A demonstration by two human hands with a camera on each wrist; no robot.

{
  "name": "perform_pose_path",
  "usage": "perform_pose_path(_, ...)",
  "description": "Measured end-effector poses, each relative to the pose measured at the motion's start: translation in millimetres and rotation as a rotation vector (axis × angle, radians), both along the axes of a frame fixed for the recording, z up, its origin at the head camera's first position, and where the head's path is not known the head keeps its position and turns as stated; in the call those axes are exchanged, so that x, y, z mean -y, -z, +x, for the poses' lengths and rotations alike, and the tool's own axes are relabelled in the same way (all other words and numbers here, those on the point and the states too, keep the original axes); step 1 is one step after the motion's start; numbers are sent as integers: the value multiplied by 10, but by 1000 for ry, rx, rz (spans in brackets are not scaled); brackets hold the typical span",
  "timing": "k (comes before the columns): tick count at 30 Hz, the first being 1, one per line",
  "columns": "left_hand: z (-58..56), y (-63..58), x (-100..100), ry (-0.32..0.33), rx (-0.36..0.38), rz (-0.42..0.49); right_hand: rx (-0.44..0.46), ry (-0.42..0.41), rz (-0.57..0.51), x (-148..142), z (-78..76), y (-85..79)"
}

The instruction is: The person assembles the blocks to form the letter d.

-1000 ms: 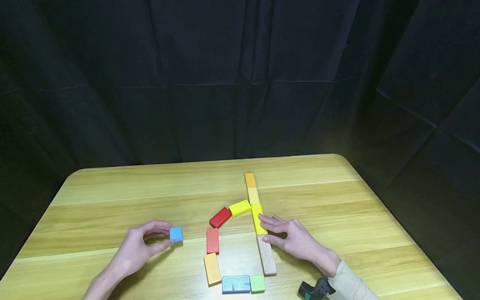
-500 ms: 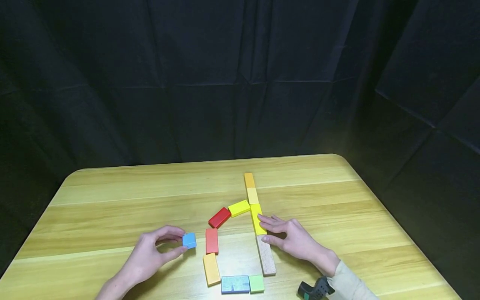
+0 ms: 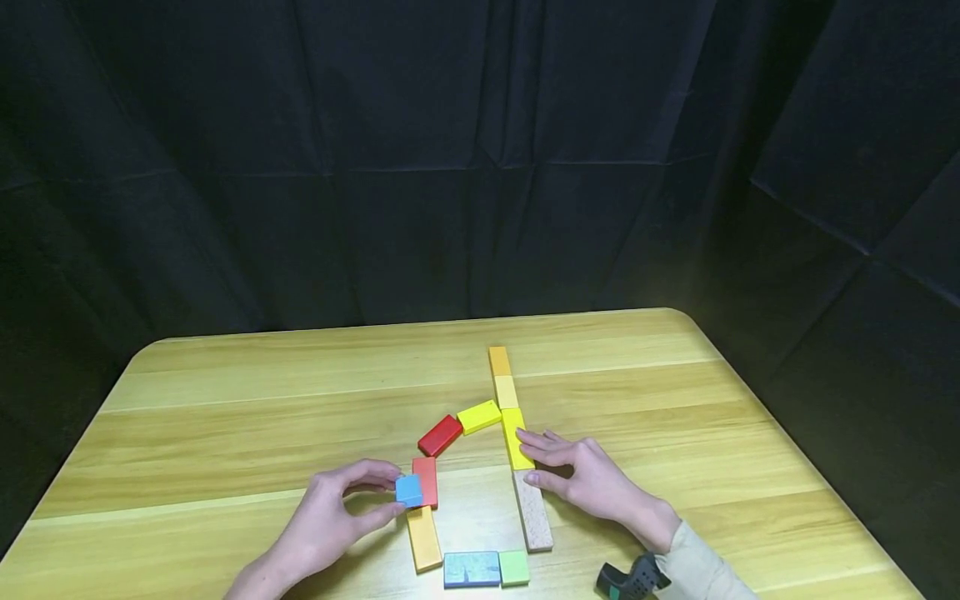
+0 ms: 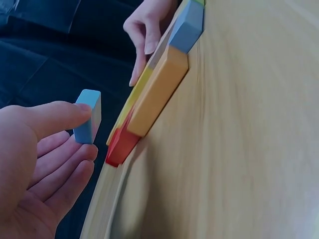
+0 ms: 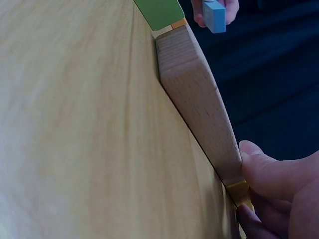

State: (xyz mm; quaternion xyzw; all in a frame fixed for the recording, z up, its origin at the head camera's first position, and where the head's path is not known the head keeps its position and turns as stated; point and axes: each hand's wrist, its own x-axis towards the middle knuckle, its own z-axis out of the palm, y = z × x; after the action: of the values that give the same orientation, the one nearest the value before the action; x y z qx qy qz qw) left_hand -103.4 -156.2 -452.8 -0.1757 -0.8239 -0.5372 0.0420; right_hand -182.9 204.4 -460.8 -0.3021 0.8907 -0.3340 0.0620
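My left hand (image 3: 337,508) pinches a small blue block (image 3: 408,491) between thumb and fingertips. In the head view the block overlaps the pink-red block (image 3: 425,481); the left wrist view shows it held up off the table. My right hand (image 3: 592,479) rests with loosely bent fingers at the long yellow block (image 3: 516,437), its thumb against the natural wood block (image 5: 199,94). Those two lie end to end in a straight row with a pale yellow block (image 3: 506,391) and an orange block (image 3: 498,361). Left of the row, other blocks curve round into a loop.
The loop also has a yellow block (image 3: 479,417), a dark red block (image 3: 440,435), a light orange block (image 3: 424,540), a blue patterned block (image 3: 472,569) and a green block (image 3: 513,567). Dark cloth (image 3: 420,167) hangs behind the wooden table (image 3: 247,392).
My left hand has moved right with the blue block, from the bare table to above the pink-red block. The right hand and the laid-out blocks stay put.
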Motion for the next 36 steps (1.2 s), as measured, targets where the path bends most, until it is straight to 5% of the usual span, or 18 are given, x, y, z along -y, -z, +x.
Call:
perform_pose_path(7,17,15,-145,44,-39,13,-2,2,1,4,-9,-6)
perform_pose_path(17,86,-26,-419,115,24,15,-4,-1,-1,4,-1,-12)
perform_pose_path(25,110,-45,-592,146,7,-52,-9,-2,0,7,-1,-14)
perform_pose_path(36,135,-17,-755,270,-31,-31,-27,-1,4,4,-2,-5)
